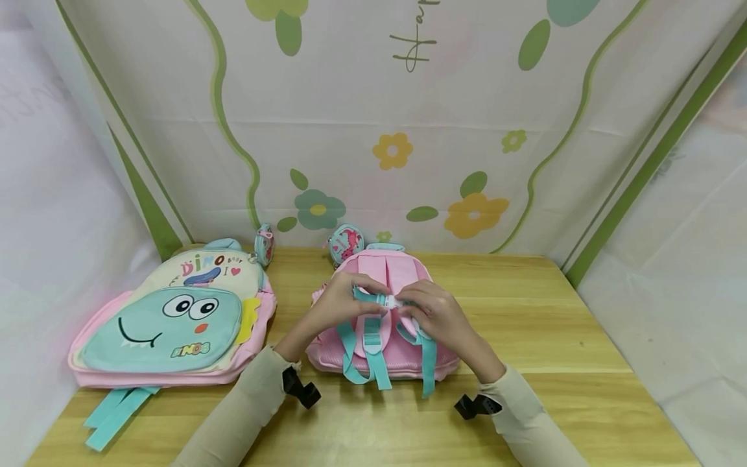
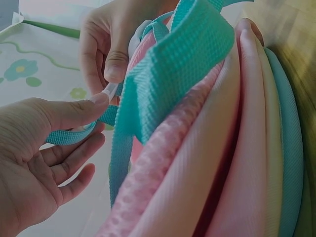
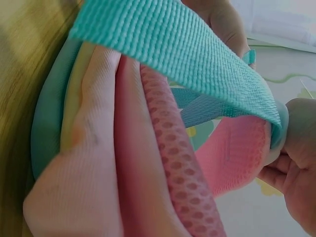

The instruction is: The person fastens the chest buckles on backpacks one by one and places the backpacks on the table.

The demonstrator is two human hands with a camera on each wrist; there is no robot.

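Left hand (image 1: 335, 303) and right hand (image 1: 438, 311), both pinching! One wooden tabletop (image 1: 513, 337) carries two: dinosaur-faced backpack (image 1: 175, 331) over on the left, pink backpack (image 1: 403, 355) in the middle, straps (image 1: 428, 366) up. Two pouches (image 1: 347, 245), one by each backpack's top. One white buckle (image 1: 390, 301), pinched by both hands over the pink backpack.

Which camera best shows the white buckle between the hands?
Head view: the white buckle shows largely uncovered between left hand and right hand. The left wrist view shows only a small part; in the right wrist view I can't make it out.
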